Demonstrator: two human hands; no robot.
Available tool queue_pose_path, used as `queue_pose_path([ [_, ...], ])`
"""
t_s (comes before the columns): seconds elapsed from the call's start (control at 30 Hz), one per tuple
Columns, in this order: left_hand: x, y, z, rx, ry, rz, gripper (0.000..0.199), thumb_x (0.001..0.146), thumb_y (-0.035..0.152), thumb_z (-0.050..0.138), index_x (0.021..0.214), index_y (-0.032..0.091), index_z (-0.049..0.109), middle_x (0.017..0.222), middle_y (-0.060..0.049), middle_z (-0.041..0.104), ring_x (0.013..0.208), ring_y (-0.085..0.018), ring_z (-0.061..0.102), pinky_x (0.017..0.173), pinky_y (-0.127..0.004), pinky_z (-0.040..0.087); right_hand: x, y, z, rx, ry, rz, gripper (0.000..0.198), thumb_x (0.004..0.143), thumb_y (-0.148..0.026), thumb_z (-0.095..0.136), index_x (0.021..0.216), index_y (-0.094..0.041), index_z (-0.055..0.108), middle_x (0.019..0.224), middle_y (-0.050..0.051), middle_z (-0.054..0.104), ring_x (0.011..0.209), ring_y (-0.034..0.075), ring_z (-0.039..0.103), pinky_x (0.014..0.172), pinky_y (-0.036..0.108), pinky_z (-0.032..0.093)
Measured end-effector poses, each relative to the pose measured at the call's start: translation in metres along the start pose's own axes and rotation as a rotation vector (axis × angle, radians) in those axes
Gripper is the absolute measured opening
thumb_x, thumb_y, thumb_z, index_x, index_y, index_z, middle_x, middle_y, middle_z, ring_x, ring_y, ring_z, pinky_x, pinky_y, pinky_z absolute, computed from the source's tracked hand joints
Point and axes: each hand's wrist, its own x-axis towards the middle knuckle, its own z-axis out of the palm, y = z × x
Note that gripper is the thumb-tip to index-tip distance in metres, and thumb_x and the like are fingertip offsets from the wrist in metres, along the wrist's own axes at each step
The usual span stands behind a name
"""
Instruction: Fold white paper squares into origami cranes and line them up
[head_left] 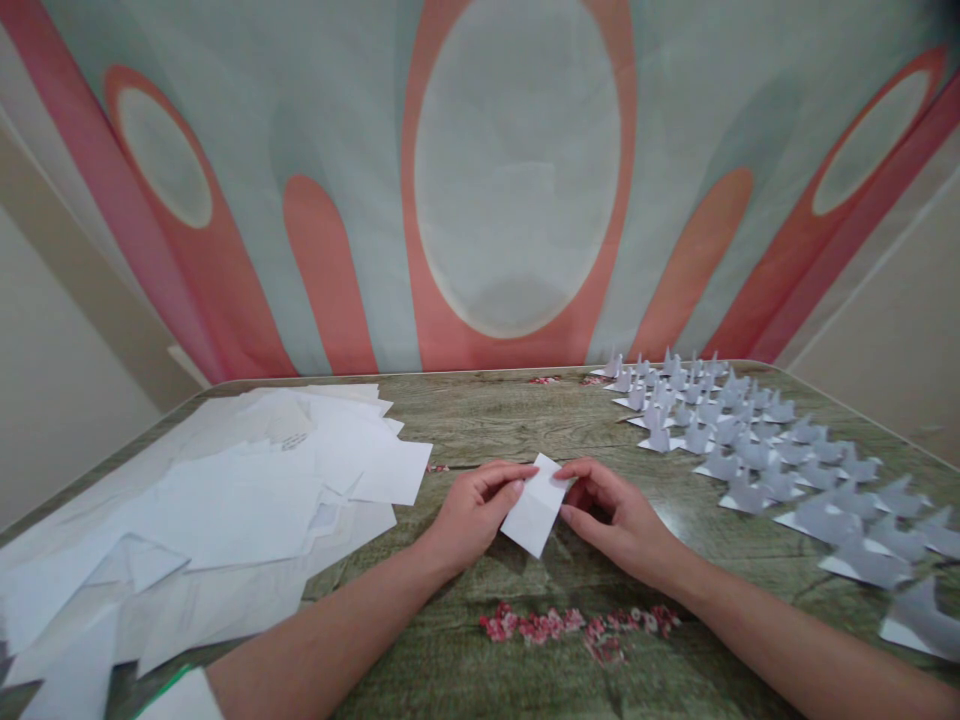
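Observation:
A small folded piece of white paper (534, 512) is held just above the middle of the table, tilted, with faint crease lines across it. My left hand (480, 505) pinches its left edge between thumb and fingers. On the opposite side, my right hand (604, 508) has its index finger at the upper right edge and its thumb close to the right edge. The fingers of both hands are bent around the paper. Its underside is hidden from me.
Loose white paper sheets (247, 500) lie in a spread pile on the left. Several rows of folded paper birds (750, 450) stand along the right. The wood-patterned table (450, 670) bears a pink flower print (536, 625). A patterned backdrop (517, 350) rises behind the far edge.

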Motion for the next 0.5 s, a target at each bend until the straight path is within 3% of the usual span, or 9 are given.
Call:
queue_pose_path([
  [0.23,-0.0004,0.0011,0.0005,-0.005,-0.011,0.003,0.025,0.083,0.025,0.052,0.102,0.018,0.065,0.1,-0.006,0.061,0.091,-0.018,0.056,0.078,-0.027,0.043,0.0004,-0.0006,0.0007,-0.006,-0.011,-0.018,0.026,0.079,-0.022,0.055,0.103,-0.021,0.045,0.069,-0.003,0.049,0.063,0.012,0.048,0.056,0.024,0.038],
  [0.5,-0.0008,-0.0004,0.0018,-0.037,-0.039,0.031,0.026,0.08,0.025,0.056,0.103,0.017,0.064,0.102,-0.007,0.06,0.092,-0.018,0.056,0.079,-0.028,0.045,0.0011,-0.0017,0.0004,-0.017,0.009,-0.127,0.019,0.079,-0.02,0.055,0.097,-0.022,0.05,0.093,0.002,0.046,0.066,0.01,0.049,0.059,0.024,0.041],
])
